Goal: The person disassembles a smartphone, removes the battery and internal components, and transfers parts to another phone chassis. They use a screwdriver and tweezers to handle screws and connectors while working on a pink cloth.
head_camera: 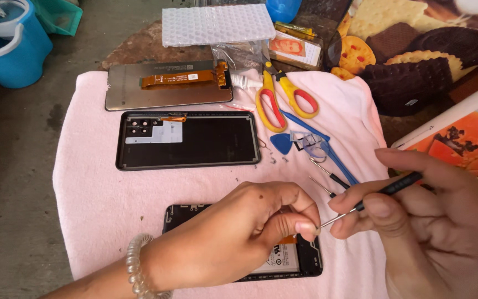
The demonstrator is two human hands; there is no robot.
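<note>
Pink cloth [100, 194] covers my worktop, with grey floor beyond. My left hand [239, 238] lies over the opened phone body [305, 266], its fingers [300, 224] pinched shut on something too small to make out. My right hand [421, 221] grips a thin black screwdriver [372, 200], its tip meeting that pinch. Beyond my fingers lie the black back cover [195, 141], already off, and the detached screen panel [167, 88]. Yellow scissors [283, 99], a blue pick [281, 143] and spare drivers [327, 177] lie between. I judge disassembly well along; the battery remains seated.
</note>
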